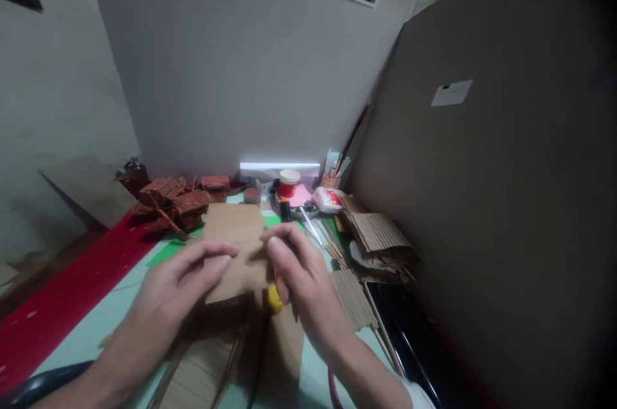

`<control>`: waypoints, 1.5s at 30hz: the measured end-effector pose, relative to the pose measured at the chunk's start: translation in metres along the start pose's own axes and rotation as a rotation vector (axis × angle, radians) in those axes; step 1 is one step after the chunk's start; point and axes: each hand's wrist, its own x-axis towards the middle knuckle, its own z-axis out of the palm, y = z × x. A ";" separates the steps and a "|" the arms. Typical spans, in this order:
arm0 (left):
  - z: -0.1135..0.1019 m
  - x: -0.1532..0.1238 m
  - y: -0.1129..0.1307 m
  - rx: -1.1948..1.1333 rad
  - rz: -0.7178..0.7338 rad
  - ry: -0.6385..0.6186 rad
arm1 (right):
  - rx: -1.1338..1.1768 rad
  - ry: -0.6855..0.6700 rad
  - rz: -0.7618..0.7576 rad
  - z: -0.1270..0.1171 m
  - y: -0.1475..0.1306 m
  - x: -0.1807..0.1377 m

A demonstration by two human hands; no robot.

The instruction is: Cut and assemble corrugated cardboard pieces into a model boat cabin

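Note:
My left hand (176,287) rests with its fingers stretched out on the left edge of a flat piece of brown cardboard (234,235) lying on the table. My right hand (301,274) is closed at the cardboard's right edge, gripping a yellow-handled tool (274,298) whose tip is hidden under my fingers. More cardboard pieces (284,345) lie beneath and in front of the two hands.
A brown cardboard model (171,203) stands at the back left beside a red strip (62,299). A red-and-white paper cup (288,182), a pot of brushes (331,179), corrugated cardboard scraps (380,235) and a dark tablet (409,332) lie right. A large cardboard sheet (482,171) walls the right side.

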 end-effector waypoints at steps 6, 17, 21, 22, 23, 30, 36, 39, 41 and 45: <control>0.045 -0.020 0.029 -0.403 0.161 -0.089 | 0.396 0.097 0.046 0.004 -0.019 -0.011; 0.055 -0.032 0.026 -0.506 0.143 -0.219 | 0.580 0.010 0.034 0.002 -0.024 -0.022; 0.054 -0.029 0.032 -0.582 -0.013 -0.213 | 0.635 -0.037 0.100 -0.001 -0.023 -0.020; 0.052 -0.025 0.033 -0.599 -0.046 -0.198 | 0.659 -0.043 0.116 -0.004 -0.023 -0.019; 0.050 -0.021 0.034 -0.613 -0.068 -0.175 | 0.697 -0.041 0.125 -0.008 -0.024 -0.018; 0.015 -0.001 0.026 -0.598 -0.143 -0.064 | 1.060 0.185 0.215 -0.039 -0.018 -0.005; 0.002 -0.016 0.012 -0.534 -0.190 -0.070 | 1.024 0.329 0.357 -0.035 0.013 -0.012; 0.004 -0.022 0.009 -0.544 -0.166 -0.080 | 0.949 0.298 0.262 -0.029 0.019 -0.026; 0.006 -0.023 0.007 -0.562 -0.155 -0.086 | 0.895 0.303 0.183 -0.024 0.020 -0.034; 0.012 -0.026 0.000 -0.577 -0.169 -0.104 | 0.625 0.361 0.140 -0.021 0.021 -0.043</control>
